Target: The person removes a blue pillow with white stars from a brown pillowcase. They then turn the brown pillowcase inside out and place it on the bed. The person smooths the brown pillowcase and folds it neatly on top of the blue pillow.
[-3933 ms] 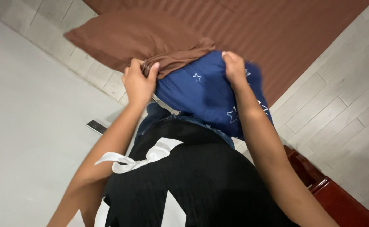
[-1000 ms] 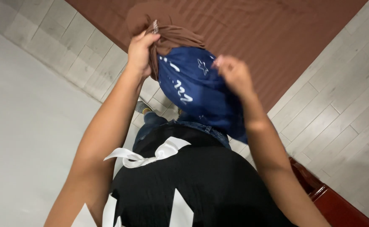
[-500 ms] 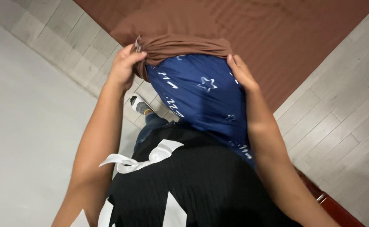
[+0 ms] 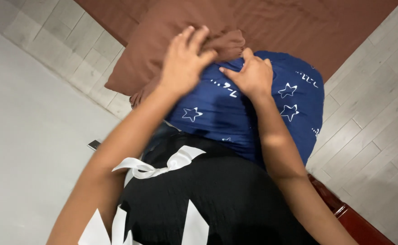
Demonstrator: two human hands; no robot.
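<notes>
Held against the person's front above the brown bed sheet (image 4: 298,22), the navy star-printed pillow (image 4: 235,113) is mostly bare, the left hand (image 4: 185,61) gripping the bunched brown fabric pillowcase (image 4: 162,50) at its top edge, the right hand (image 4: 252,75) pressing the pillow.

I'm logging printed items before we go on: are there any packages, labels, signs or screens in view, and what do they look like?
None clearly in view.
Small dark flat object: on the grey floor at left, too small to tell whether it has a screen.
</notes>
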